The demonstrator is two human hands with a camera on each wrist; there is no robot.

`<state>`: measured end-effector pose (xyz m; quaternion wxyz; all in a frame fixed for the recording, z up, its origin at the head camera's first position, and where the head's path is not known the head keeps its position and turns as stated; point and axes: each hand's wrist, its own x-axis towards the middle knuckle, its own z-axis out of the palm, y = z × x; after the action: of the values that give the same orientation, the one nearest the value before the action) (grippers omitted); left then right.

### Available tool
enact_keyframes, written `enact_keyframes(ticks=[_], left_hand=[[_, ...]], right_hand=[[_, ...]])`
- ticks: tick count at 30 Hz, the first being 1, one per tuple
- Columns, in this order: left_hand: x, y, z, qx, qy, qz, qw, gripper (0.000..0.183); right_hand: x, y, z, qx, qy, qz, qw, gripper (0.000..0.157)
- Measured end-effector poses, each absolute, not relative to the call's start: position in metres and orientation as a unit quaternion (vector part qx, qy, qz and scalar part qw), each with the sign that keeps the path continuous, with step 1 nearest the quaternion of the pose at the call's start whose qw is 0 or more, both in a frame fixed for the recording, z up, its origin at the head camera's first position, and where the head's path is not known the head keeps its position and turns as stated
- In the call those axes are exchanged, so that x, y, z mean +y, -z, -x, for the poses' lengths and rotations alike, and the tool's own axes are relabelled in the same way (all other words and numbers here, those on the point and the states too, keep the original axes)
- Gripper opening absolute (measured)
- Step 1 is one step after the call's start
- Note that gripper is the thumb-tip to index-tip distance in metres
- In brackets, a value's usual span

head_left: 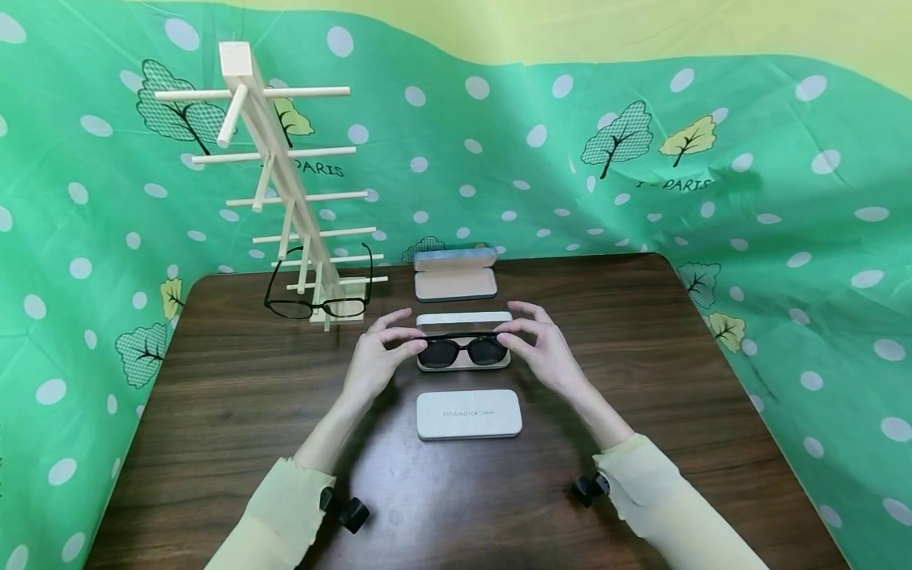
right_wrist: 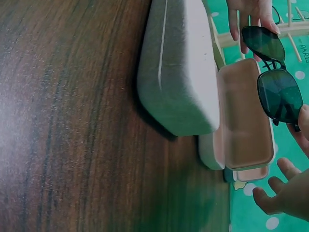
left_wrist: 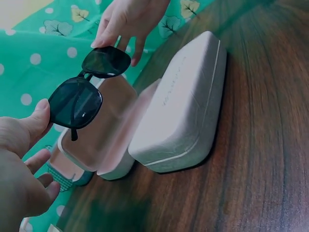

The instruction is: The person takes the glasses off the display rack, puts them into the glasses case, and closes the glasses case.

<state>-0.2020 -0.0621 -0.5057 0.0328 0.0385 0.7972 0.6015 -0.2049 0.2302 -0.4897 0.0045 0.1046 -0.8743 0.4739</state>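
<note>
A pair of dark-lensed sunglasses (head_left: 439,354) is held level between both hands, lenses toward me. My left hand (head_left: 378,356) pinches one outer corner of the frame between thumb and fingers. The opposite corner is pinched by my right hand (head_left: 545,348). Right behind the sunglasses an open glasses case (head_left: 463,318) lies on the table, its pinkish lining (left_wrist: 116,104) showing in the left wrist view. Nearer to me sits a closed pale case (head_left: 469,423) with small lettering on its lid. In the right wrist view the sunglasses (right_wrist: 280,94) appear raised above the open case (right_wrist: 246,116).
Farther back, another open case (head_left: 456,285) with a bluish lid stands near the table's far edge. At the back left rises a wooden rack (head_left: 274,150) with several pegs; black-framed glasses (head_left: 317,309) hang low on it. A green patterned cloth (head_left: 527,182) covers the background.
</note>
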Motion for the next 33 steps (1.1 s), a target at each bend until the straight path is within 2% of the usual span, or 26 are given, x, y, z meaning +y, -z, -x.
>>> enact_keyframes(ticks=[22,33], left_hand=[[-0.056,0.537,0.219,0.828,-0.560,-0.001,0.007,0.023],[-0.049,0.542,0.224,0.834,-0.552,0.006,-0.012,0.022]], right_hand=[[0.229,0.518,0.217,-0.883,-0.463,-0.076,0.002,0.019],[0.229,0.529,0.222,-0.888,-0.457,-0.047,-0.003,0.020]])
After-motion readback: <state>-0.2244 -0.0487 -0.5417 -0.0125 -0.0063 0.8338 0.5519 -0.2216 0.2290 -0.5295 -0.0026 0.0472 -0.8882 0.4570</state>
